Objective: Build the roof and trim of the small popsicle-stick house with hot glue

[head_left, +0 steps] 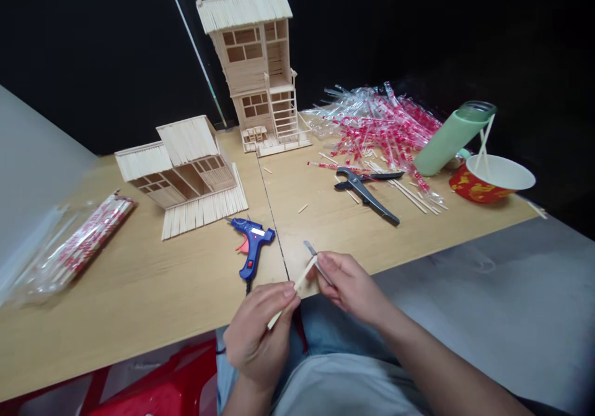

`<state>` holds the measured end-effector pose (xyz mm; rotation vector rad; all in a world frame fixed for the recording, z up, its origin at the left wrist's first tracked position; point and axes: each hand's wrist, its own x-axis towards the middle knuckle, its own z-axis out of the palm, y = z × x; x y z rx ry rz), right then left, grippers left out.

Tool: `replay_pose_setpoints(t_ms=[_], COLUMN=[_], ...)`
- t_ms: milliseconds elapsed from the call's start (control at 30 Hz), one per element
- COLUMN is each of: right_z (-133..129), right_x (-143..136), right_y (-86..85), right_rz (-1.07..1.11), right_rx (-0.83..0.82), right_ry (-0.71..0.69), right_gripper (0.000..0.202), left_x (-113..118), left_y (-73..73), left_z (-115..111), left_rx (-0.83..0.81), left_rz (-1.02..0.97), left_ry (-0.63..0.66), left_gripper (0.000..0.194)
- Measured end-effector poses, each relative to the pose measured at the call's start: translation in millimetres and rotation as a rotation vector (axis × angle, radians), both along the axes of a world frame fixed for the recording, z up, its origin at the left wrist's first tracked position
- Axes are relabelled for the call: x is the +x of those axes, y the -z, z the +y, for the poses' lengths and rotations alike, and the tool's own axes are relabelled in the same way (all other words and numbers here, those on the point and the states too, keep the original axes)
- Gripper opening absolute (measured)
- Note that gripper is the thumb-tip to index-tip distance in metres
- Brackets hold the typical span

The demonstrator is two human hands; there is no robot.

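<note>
At the left edge of the frame, glossy clear plastic wraps a bundle of pale sticks (95,239) with red print, lying aslant on the smooth wood-grain table (162,286). Right of it, left of centre, sits a low model house (186,146), its roofs and deck ribbed with thin wooden strips. A blue plastic glue gun (255,242) with a red trigger lies below it; at upper centre rises a tall two-storey stick model house (251,72) with gridded windows and a ladder-like stair.

At lower centre, the left hand (260,326) pinches a straight, pale wooden stick (305,272) between thumb and fingers. Just beside, the right hand (351,283) is closed around a slim tool with a flat grey metal blade (310,248), close to the stick's upper end.

Right of centre lie black-handled cutters (367,196) below crinkled red-and-clear wrappers (376,121). Farther right, a matte green cylindrical bottle (449,143) leans beside a round red-patterned bowl (483,188).
</note>
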<state>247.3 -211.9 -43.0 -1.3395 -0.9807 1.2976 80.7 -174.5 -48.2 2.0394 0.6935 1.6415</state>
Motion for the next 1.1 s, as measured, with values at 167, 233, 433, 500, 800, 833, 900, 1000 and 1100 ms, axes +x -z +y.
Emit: replay_pose_setpoints(t_ms=[167,233,433,500,800,833,900,1000,1100], right_z=[3,5,9,11,-1,-5,-12,-17,-17], right_x=[-3,4,26,29,36,34,29,24,22], right_y=[3.7,3.0,-7.9,-12.3,-13.0,-13.7,-15.7,-18.6,-19.6], right_rz=[0.438,0.373,-0.311,-0.498,-0.725,-0.74,-0.785,-0.879,-0.961], right_rx=[0.031,0.065,0.24,0.316,0.382,0.391,0.405,0.431,0.476], right_ry=[0.157,0.175,0.128,0.029,0.036,-0.008,-0.074,-0.067,-0.034], right_gripper=[0.039,0.035,0.03,0.027,0.027,0.027,0.025,0.021,0.02], left_x=[15,18,25,28,37,37,37,36,35], left_y=[6.8,7.0,-6.1,-10.7,-15.1,-15.8,-18.0,-22.6,-27.4], left_z=[-4,-7,-11,-10,-8,-9,-13,-17,-18], left_rx=[-0.067,-0.159,-1.006,-1.123,-1.209,-1.198,-1.167,-1.122,-1.097], left_rz=[0.023,0.042,0.094,0.132,0.05,0.046,0.052,0.092,0.121], left_ry=[-0.018,-0.02,0.297,0.402,0.357,0.348,0.319,0.276,0.266], left_gripper=[0.034,0.029,0.023,0.031,0.045,0.045,0.044,0.042,0.039])
